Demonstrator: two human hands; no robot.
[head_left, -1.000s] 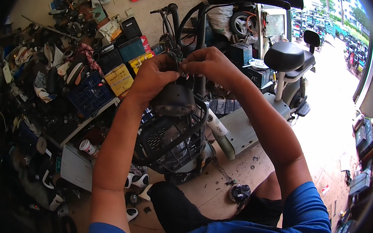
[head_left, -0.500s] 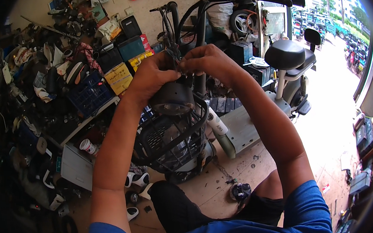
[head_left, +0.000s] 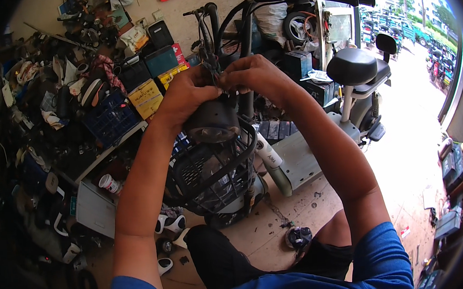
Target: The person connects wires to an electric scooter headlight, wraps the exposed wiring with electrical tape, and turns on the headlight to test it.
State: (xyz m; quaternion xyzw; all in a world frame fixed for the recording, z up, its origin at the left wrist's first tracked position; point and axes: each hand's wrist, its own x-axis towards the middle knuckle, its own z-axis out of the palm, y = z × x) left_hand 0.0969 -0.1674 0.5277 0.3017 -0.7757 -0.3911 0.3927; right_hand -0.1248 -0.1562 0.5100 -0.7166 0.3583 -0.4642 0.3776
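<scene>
**Crowded workshop table (head_left: 111, 151)**

A blue crate (head_left: 110, 120) sits at the table's front edge, a yellow box (head_left: 145, 98) beside it toward that edge's right end. Below the edge, a white tub (head_left: 109, 183) tilts beside a grey panel (head_left: 95, 212). Farther back, a wheel (head_left: 297, 28) stands near a white sack (head_left: 271, 21).

Wires (head_left: 213, 69) above the lamp (head_left: 212, 125) are partly hidden by the left hand (head_left: 190, 92) and right hand (head_left: 252, 76), their ends too small to tell.

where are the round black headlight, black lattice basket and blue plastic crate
Round black headlight (head_left: 212, 119): head view, on its housing.
Black lattice basket (head_left: 190, 173): head view, on its mesh wall.
Blue plastic crate (head_left: 114, 122): head view, on its side.
</scene>
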